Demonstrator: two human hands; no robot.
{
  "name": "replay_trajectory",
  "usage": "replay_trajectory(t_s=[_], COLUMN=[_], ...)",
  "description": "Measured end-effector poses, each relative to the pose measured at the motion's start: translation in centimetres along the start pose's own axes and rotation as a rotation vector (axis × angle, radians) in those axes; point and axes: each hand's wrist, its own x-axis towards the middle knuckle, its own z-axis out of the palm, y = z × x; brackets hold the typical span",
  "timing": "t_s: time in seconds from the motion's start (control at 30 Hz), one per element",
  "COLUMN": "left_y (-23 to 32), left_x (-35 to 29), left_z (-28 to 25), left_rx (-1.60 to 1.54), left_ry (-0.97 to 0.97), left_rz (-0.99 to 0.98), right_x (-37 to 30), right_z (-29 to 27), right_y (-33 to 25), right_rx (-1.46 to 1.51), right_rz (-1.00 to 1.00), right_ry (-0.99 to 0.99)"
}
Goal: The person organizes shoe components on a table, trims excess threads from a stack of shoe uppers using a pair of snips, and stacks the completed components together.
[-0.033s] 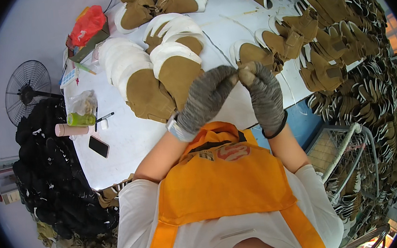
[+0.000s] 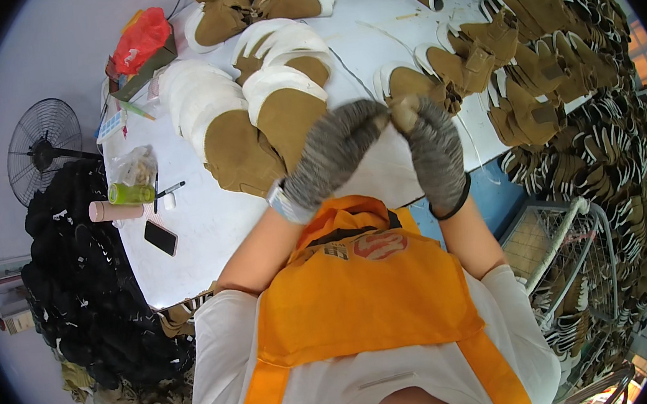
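A small tan piece of glove material (image 2: 405,110) sits pinched between the two hands, held up above the near edge of the white worktable (image 2: 210,220), just in front of the person's chest. The left hand (image 2: 334,151), in a grey knitted glove, has its fingers drawn together and nips the piece from the left; the right hand (image 2: 434,150), gloved the same way, is closed around it from the right (how much of the piece lies inside that fist is hidden). The step in hand looks like working or turning this one piece between the fingertips, and the next move likely calls for a firm two-sided pinch and a careful pull. Just beyond the hands lie stacked brown-and-white work gloves (image 2: 270,114), with more heaped to the far right (image 2: 558,66). At the left sit a green bottle (image 2: 130,193) and a black phone (image 2: 161,238).
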Motion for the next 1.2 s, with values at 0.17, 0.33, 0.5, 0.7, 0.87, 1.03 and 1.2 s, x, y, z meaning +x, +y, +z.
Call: replay_trajectory(t_s=[0.17, 0.33, 0.5, 0.7, 0.87, 1.03, 1.2], left_y=[-1.1, -0.1, -6.2, -7.1, -6.9, -3.8, -1.3], left_x=[1.7, 0.7, -5.5, -7.3, -6.3, -6.0, -4.3], left_z=[-1.5, -0.9, 1.5, 1.8, 0.8, 0.2, 0.2], left_rx=[-0.222, -0.550, -1.245, -0.154, 0.534, 0.436, 0.206], left_ry=[-0.057, -0.318, -0.262, -0.574, -0.808, -0.281, 0.155], left_rz=[-0.183, -0.439, -1.033, -0.644, -0.373, -0.016, 0.103], right_x=[3.2, 0.3, -3.9, -5.5, -5.0, -3.5, -3.3], right_z=[-2.0, -0.8, -0.7, -1.6, -0.8, -0.1, 1.3], right_y=[-0.9, -2.3, 2.5, 6.1, 8.4, 7.9, 1.9], right_rx=[-0.423, -0.940, -0.405, -0.970, -0.937, -1.027, 0.331], right_rz=[-0.520, -0.793, -0.204, -0.414, -0.016, -0.209, 0.298], right_ry=[0.112, -0.146, -0.249, -0.512, -0.772, -0.673, -0.222])
